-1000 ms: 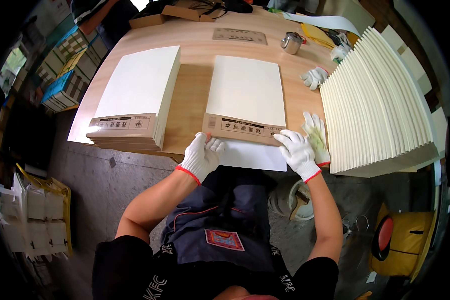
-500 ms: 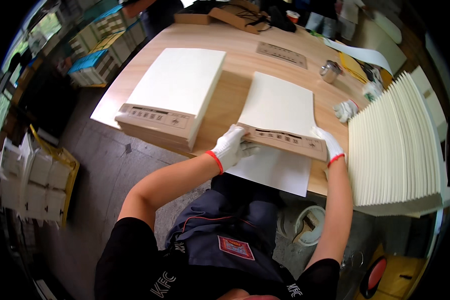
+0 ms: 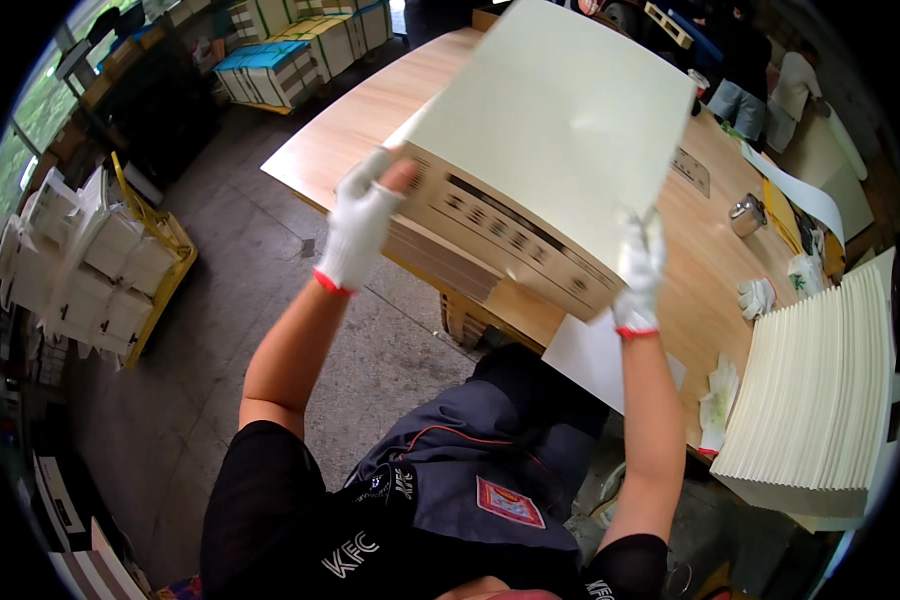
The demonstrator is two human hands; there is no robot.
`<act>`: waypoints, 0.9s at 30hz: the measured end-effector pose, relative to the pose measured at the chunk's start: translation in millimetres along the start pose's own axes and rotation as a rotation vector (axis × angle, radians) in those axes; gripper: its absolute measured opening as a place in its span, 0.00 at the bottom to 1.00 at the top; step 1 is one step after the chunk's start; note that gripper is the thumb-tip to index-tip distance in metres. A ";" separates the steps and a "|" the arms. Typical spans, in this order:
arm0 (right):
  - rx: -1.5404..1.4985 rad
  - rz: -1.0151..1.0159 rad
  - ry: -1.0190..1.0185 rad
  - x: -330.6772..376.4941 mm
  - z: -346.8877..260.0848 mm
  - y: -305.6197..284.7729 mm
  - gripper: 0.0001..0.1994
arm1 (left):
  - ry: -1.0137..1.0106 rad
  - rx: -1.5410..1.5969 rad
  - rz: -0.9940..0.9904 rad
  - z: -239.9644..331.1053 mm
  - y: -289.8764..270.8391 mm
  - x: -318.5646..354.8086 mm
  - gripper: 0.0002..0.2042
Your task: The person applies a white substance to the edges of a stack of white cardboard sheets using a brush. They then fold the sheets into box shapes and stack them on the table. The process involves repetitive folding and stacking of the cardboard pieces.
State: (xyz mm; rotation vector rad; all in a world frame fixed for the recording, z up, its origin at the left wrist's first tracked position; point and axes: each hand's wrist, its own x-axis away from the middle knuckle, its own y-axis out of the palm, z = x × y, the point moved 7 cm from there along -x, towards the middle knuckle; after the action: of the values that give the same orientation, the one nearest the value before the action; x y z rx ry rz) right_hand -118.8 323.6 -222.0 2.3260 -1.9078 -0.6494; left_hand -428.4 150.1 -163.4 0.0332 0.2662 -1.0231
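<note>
Both of my hands wear white gloves with red cuffs. They hold up a large cream sheet with a brown printed band lifted off the wooden table and tilted toward me. My left hand grips the band's left end. My right hand grips the band's right corner. Behind the raised sheet, a stack of like sheets lies on the table, mostly hidden. A white sheet lies at the table's near edge below my right arm.
A tall fanned stack of cream sheets stands at the right. Spare gloves and a small metal pot lie on the table. White bundles on a yellow cart stand left on the concrete floor. Boxes sit beyond.
The sheet lay flat on the table with my hands on its brown band. Both hands have lifted it up and leftward, and the view has swung left.
</note>
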 end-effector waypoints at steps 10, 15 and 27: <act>1.212 -0.172 0.146 -13.0 33.1 89.5 0.24 | -0.245 -0.692 0.104 -76.6 -92.6 -47.4 0.24; 1.235 -0.144 0.088 -12.4 39.9 84.9 0.23 | -0.198 -0.664 0.084 -85.1 -93.2 -54.7 0.22; 1.223 -0.140 0.046 -7.5 33.1 88.7 0.20 | -0.093 -0.502 0.079 -106.1 -97.4 -69.3 0.21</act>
State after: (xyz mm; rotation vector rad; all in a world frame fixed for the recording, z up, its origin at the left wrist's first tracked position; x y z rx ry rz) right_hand -213.6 317.3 -222.6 2.9654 -2.5138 0.8611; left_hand -566.5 173.4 -240.4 -0.4540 0.4271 -0.8540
